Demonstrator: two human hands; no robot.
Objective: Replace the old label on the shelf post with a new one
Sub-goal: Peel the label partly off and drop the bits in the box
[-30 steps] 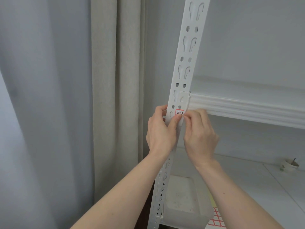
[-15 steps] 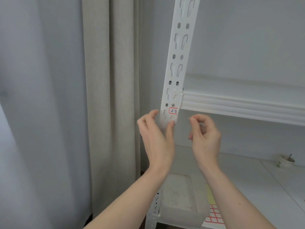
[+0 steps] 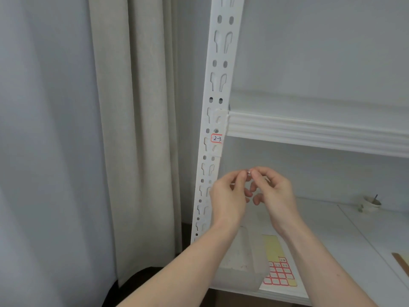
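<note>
A white slotted shelf post [image 3: 218, 89] runs up the middle of the view. A small red-bordered label [image 3: 216, 138] reading "2-3" is stuck on it just below the upper shelf. My left hand [image 3: 228, 196] and my right hand [image 3: 273, 191] are together in front of the post, well below the label. Their fingertips meet and pinch a tiny white scrap [image 3: 249, 173] between them. What the scrap is cannot be made out.
A sheet of red-bordered labels [image 3: 279, 273] lies on the lower shelf [image 3: 332, 240] beside a translucent box [image 3: 240, 262]. A small cup [image 3: 370, 203] stands at the back right. A wooden strip [image 3: 401, 263] lies at the right edge. Curtains [image 3: 132, 129] hang at the left.
Both hands left the post, where they had pressed on the label, and dropped lower. They have come together and now pinch a tiny scrap. The label stays on the post.
</note>
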